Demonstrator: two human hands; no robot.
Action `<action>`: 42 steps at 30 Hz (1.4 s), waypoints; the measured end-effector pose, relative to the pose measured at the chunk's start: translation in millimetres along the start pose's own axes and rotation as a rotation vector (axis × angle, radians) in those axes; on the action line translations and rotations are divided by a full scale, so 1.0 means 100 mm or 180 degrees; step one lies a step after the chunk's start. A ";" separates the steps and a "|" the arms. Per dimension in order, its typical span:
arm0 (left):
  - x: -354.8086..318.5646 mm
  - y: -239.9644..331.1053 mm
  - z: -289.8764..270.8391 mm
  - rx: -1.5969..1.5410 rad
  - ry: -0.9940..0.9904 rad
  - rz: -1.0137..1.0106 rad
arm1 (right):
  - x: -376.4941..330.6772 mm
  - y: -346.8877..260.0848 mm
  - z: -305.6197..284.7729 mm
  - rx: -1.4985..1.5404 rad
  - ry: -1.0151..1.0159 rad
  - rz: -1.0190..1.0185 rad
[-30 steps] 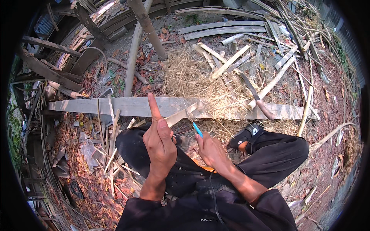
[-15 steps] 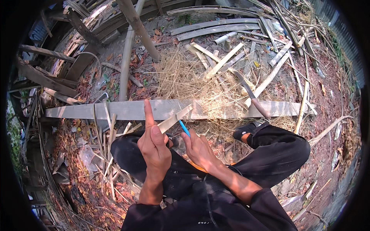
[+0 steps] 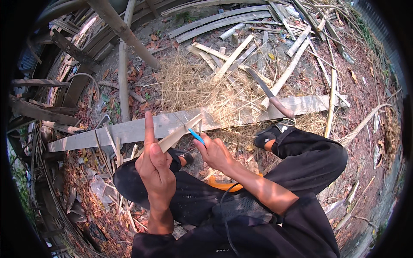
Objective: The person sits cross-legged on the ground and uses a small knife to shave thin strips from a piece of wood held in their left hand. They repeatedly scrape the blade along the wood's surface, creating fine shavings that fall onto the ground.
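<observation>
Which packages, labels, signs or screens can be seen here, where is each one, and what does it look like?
No sign or screen is in view, and no label can be made out.
Crumpled plastic wrapper: on the leaf litter, left of the person's knee, pale and translucent.
Flat scraps: on the ground at the right edge, pale, too small to tell what they are.

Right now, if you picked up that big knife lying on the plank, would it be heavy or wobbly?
The knife has a long dark blade and thick handle, so it is probably stiff and fairly heavy. It lies flat across the plank and sticks, so it likely won't roll. The edge looks risky to grab.
</observation>
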State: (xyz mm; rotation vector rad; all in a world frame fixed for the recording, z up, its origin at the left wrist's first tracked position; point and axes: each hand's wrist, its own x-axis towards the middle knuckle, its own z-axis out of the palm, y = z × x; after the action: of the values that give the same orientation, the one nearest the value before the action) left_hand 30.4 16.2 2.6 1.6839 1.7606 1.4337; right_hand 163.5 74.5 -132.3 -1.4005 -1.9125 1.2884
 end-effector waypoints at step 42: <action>-0.14 -0.44 -0.26 -0.1259 0.0895 -0.0354 | 0.67 0.92 0.44 -0.0480 0.0003 0.0081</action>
State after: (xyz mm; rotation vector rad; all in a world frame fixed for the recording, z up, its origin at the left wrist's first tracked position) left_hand -11.1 1.4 -26.8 1.2129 1.5362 1.8891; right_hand 148.6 121.8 -244.0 -1.5027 -2.0340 1.1753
